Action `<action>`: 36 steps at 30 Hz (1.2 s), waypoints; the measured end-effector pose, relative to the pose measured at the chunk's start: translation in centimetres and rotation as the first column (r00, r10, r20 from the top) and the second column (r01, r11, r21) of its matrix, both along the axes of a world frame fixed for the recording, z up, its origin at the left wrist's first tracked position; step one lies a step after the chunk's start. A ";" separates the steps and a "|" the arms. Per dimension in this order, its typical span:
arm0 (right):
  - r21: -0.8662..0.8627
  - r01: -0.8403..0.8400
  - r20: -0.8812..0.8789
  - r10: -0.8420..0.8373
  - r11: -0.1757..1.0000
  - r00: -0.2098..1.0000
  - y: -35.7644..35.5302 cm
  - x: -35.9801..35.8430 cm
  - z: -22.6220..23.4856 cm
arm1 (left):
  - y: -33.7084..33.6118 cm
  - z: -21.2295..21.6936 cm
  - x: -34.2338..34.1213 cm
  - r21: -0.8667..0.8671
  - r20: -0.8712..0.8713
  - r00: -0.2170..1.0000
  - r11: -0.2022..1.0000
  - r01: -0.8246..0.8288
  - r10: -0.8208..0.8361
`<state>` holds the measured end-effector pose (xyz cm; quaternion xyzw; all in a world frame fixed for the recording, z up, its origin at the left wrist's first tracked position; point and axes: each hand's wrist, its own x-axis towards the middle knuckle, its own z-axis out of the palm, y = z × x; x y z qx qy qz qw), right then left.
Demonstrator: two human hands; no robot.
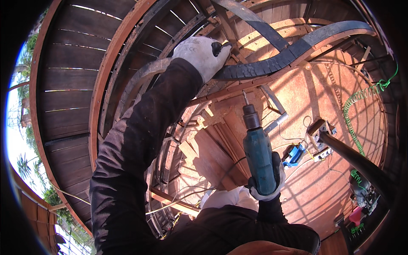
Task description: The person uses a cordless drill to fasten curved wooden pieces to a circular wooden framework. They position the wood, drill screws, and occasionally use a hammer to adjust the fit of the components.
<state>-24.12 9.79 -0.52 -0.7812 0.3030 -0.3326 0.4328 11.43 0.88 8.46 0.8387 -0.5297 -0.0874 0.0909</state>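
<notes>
"Status?"

"Curved strip (255, 70) looks in place, ahead of my right hand (277, 172), which grips the drill (258, 155); bit (245, 97) contact unclear. Left hand (202, 55) curled beside the strip, hold uncertain."

"Remaining?"

"Drilling, I judge."

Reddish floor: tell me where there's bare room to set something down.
One shadow-striped bare patch of reddish floor lies between the drill in the right hand and the machine, below the blue object. Another lies left of the green coiled hose, above the dark pole. It is crowded left of the drill, where boards are piled.
</notes>
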 end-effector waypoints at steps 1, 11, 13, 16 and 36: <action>0.003 0.001 0.008 -0.001 1.000 1.000 0.0 0.0 0.0 | 0.0 0.0 0.0 0.003 -0.001 1.000 1.000 0.002 -0.002; -0.001 -0.007 -0.001 0.007 1.000 1.000 -0.1 -0.2 -0.2 | 0.0 -0.1 0.0 -0.022 -0.004 1.000 1.000 0.003 -0.003; 0.043 -0.019 0.004 0.019 0.999 1.000 -0.3 -0.2 0.0 | 0.0 -0.1 0.1 -0.012 -0.001 1.000 1.000 0.008 -0.008; -0.022 -0.014 -0.025 0.014 1.000 1.000 -0.7 -0.1 0.2 | 0.0 0.0 -0.1 -0.012 -0.012 1.000 1.000 0.004 -0.004; 0.018 -0.044 -0.080 0.045 0.999 0.996 -0.3 -0.4 0.2 | 0.1 -0.2 0.2 -0.013 -0.017 1.000 1.000 0.019 -0.019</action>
